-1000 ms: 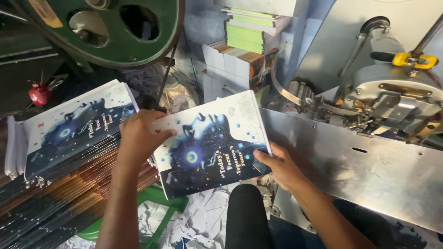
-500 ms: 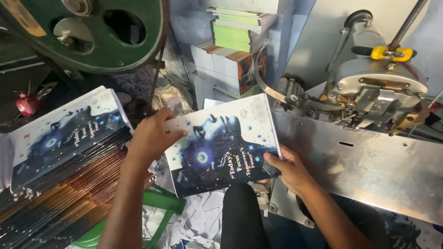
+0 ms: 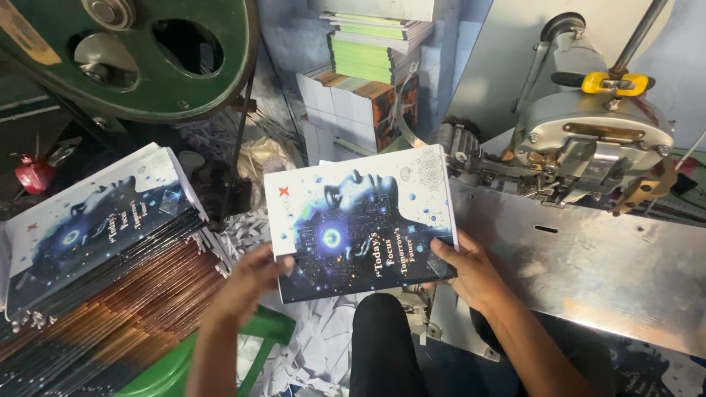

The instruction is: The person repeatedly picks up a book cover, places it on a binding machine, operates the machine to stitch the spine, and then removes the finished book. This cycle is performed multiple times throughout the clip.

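I hold a notebook point(image 3: 360, 220) with a white and dark blue printed cover flat in front of me, above my knee. My left hand point(image 3: 246, 283) grips its lower left corner and my right hand point(image 3: 471, 272) grips its lower right edge. The notebook's right edge lies close to the shiny metal plate point(image 3: 588, 272) of a machine. A fanned stack of the same notebooks point(image 3: 95, 257) lies to my left.
A grey machine head point(image 3: 596, 140) with a yellow clamp stands on the plate at the right. A large green wheel point(image 3: 140, 51) is at the top left. Stacks of green and white booklets point(image 3: 368, 81) stand behind. Paper trimmings point(image 3: 316, 345) and a green stool point(image 3: 169, 367) lie below.
The notebook has moved right from the stack toward the metal plate. My left hand has slid from its top edge to its lower left corner.
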